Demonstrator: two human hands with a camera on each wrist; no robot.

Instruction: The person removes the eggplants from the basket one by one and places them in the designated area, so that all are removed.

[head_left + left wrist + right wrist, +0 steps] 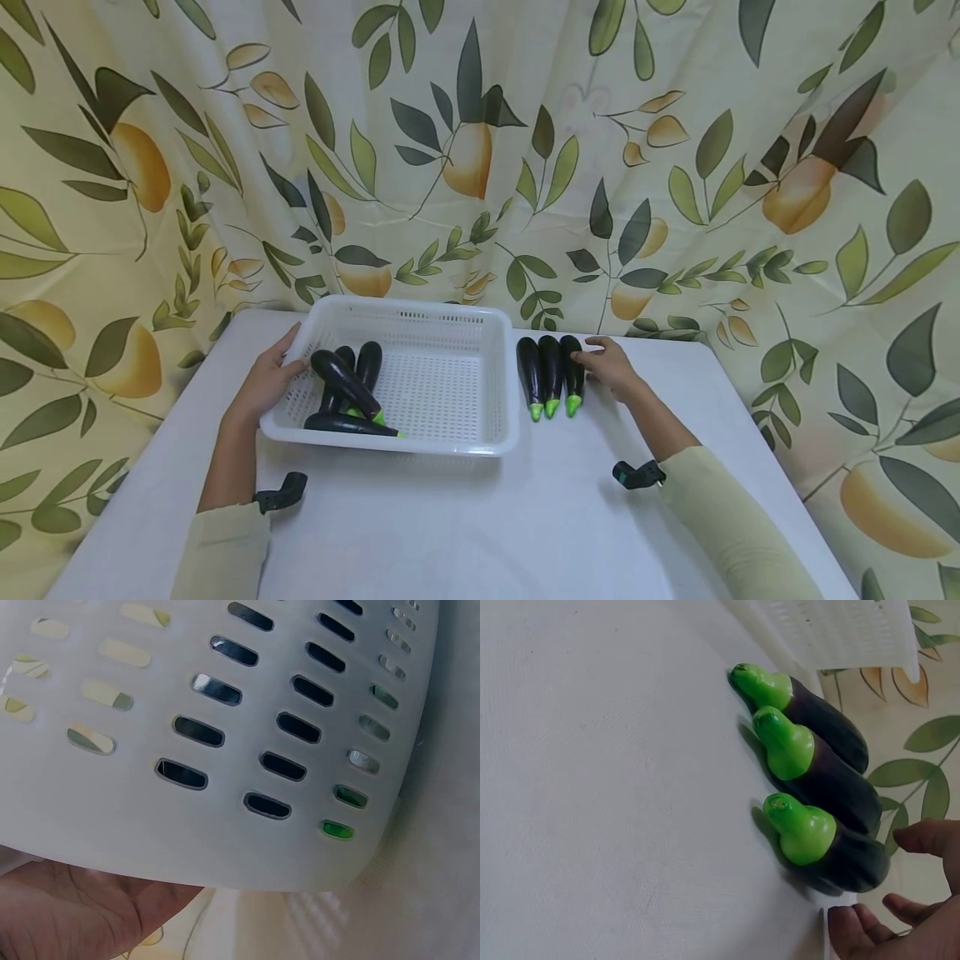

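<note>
At the left side of a white perforated plastic basket [450,446], my left hand [264,379] grips the rim, thumb over the edge. In the left wrist view, part of that hand [90,911] shows beside the basket wall [97,802]. Several dark purple eggplants [345,383] with green ends lie in the basket's left half, some crossing over others. To its right, three more eggplants [551,371] lie side by side, green ends toward me. My right hand [609,365] is at the rightmost eggplant [859,859], its thumb and fingers spread apart about the dark end.
Everything stands on a table with a white cover [450,533]. A curtain [555,167] printed with leaves and fruit hangs close behind the table's far edge. Each wrist wears a small black device, one at the left cuff [281,492] and one at the right cuff [637,475].
</note>
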